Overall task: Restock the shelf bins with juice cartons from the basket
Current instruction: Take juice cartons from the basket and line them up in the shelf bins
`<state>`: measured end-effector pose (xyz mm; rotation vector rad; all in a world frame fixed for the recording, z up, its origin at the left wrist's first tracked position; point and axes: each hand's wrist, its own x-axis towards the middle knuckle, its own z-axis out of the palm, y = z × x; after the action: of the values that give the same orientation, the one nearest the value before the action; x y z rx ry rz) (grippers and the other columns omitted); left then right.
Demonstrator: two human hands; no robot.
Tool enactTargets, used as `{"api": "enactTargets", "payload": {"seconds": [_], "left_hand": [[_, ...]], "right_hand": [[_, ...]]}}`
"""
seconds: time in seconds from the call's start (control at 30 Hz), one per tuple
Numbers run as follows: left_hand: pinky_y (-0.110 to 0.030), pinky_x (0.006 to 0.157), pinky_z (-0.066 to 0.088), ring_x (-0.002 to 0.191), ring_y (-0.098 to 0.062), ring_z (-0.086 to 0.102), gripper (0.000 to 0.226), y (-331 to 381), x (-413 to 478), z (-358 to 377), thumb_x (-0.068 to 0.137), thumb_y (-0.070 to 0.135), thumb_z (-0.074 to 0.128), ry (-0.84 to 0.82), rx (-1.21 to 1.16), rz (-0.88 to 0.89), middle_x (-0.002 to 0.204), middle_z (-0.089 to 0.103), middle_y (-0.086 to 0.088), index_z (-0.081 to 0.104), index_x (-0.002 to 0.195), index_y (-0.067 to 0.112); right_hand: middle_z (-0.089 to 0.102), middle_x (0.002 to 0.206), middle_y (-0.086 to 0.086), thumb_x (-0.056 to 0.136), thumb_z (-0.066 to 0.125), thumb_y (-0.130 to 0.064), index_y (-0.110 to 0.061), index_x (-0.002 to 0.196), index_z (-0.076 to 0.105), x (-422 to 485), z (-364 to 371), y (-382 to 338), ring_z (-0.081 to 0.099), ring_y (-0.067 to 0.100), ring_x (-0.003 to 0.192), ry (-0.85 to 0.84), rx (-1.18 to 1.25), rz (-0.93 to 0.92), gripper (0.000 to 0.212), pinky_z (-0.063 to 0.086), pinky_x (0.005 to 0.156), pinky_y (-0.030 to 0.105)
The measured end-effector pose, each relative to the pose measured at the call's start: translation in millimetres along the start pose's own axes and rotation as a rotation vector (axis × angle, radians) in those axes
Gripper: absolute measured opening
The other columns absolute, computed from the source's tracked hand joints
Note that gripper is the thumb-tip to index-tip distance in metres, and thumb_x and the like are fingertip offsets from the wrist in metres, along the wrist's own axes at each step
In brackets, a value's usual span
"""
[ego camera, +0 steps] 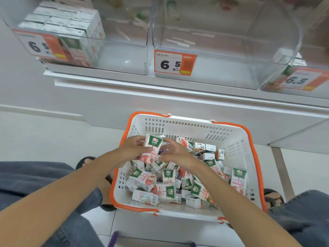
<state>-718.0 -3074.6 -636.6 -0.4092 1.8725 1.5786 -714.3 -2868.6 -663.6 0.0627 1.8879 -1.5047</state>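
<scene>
Obs., head view. White basket [187, 124] with orange rim sits on the floor at lower centre of the frame, below the shelf [124, 90].

- Left hand [132, 148]: fingers curled round the left side of one juice carton [152, 144], which is lifted upright just above the heap at the basket's upper left.
- Right hand [178, 155]: fingers bent and right beside that carton's right side. Cannot tell whether it helps hold the carton, grips something else under it, or only touches (view blocked by its own fingers).
- Loose cartons [170, 182]: many, lying at all angles in the basket.
- Left bin [124, 50], upper left of the frame: stacked cartons [67, 24] fill its left part, the right part is open.
- Middle bin [222, 50], upper centre: shows no cartons. Price tag [175, 63] on its front.

Handling, judged:
- Small rectangular cartons, probably light enough for one hand each.
- The board walls should be stiff at the edges but give in the broad faces if squeezed, so a hard pinch could dent one.
- The printed surface looks smooth and may slip.
- Best hold is across the two narrow sides, thumb opposite fingers, near mid-height, keeping clear of the top seam.
- Set them upright, printed face forward, to match the stacked row.
</scene>
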Motion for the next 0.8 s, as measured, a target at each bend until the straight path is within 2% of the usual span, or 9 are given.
{"api": "enactTargets", "payload": {"seconds": [0.1,0.17,0.23,0.3,0.4,0.53,0.63,0.73,0.8], "left_hand": [[-0.04,0.075,0.06,0.094,-0.027,0.07,0.035,2,0,-25,0.086,0.008,0.07,0.122,-0.138,0.032,0.115,0.066,-0.01,0.058,0.118,0.018],[-0.039,0.072,0.06,0.095,-0.028,0.07,0.038,2,-3,-34,0.087,0.007,0.069,0.141,-0.184,0.032,0.117,0.065,-0.011,0.055,0.12,0.018],[-0.039,0.072,0.06,0.097,-0.029,0.069,0.04,2,-5,-38,0.087,0.007,0.069,0.138,-0.2,0.021,0.117,0.064,-0.01,0.052,0.122,0.018],[-0.037,0.069,0.06,0.095,-0.028,0.07,0.039,2,-6,-38,0.088,0.007,0.068,0.111,-0.2,0.013,0.117,0.065,-0.008,0.05,0.12,0.018],[-0.035,0.066,0.059,0.089,-0.025,0.07,0.038,7,-4,-38,0.089,0.007,0.066,0.123,-0.227,0.028,0.115,0.066,-0.009,0.047,0.121,0.018],[-0.04,0.072,0.059,0.088,-0.025,0.07,0.038,19,-1,-33,0.09,0.007,0.065,0.207,-0.263,0.058,0.114,0.067,-0.01,0.045,0.12,0.019],[-0.045,0.084,0.057,0.095,-0.025,0.068,0.031,28,-4,-25,0.094,0.013,0.06,0.207,-0.292,0.063,0.117,0.065,-0.011,0.045,0.12,0.02],[-0.047,0.091,0.055,0.099,-0.024,0.064,0.032,42,-16,-18,0.097,0.037,0.051,0.045,-0.403,0.078,0.118,0.064,-0.014,0.05,0.126,0.024],[-0.049,0.097,0.052,0.107,-0.027,0.065,0.046,48,-24,-18,0.09,0.046,0.06,-0.043,-0.405,0.102,0.119,0.065,-0.013,0.051,0.13,0.025]], "right_hand": [[0.052,0.133,0.003,0.082,0.076,-0.03,-0.021,0.149,0.033,10,29,17,0.054,0.019,0.117,-0.074,-0.302,0.116,0.08,0.047,0.098,0.036],[0.051,0.138,0.005,0.08,0.076,-0.041,-0.018,0.15,0.032,14,54,28,0.052,0.017,0.117,-0.159,-0.404,0.137,0.086,0.042,0.097,0.029],[0.049,0.142,0.001,0.079,0.076,-0.039,-0.019,0.146,0.038,18,73,34,0.048,0.01,0.115,-0.224,-0.494,0.113,0.08,0.035,0.092,0.021],[0.054,0.136,0.0,0.082,0.073,-0.03,-0.017,0.143,0.045,21,76,36,0.053,0.01,0.112,-0.21,-0.556,0.098,0.069,0.038,0.088,0.019],[0.062,0.113,0.001,0.084,0.068,-0.017,-0.014,0.131,0.055,20,54,20,0.063,0.009,0.082,-0.081,-0.415,0.102,0.049,0.054,0.074,0.026],[0.056,0.113,0.001,0.084,0.068,-0.016,-0.02,0.119,0.045,11,9,-36,0.062,0.01,0.082,0.214,-0.171,-0.055,0.042,0.051,0.06,0.021],[0.056,0.11,0.004,0.083,0.073,-0.017,-0.021,0.115,0.043,3,0,-74,0.064,0.008,0.074,0.286,-0.001,-0.198,0.044,0.048,0.051,0.014],[0.056,0.109,-0.008,0.087,0.071,-0.025,-0.018,0.114,0.043,0,14,-97,0.063,0.01,0.096,0.276,-0.035,-0.29,0.039,0.052,0.063,0.014],[0.057,0.112,-0.006,0.09,0.068,-0.021,-0.015,0.113,0.046,-1,20,-106,0.061,0.02,0.108,0.261,-0.035,-0.314,0.032,0.056,0.081,0.03]]}}
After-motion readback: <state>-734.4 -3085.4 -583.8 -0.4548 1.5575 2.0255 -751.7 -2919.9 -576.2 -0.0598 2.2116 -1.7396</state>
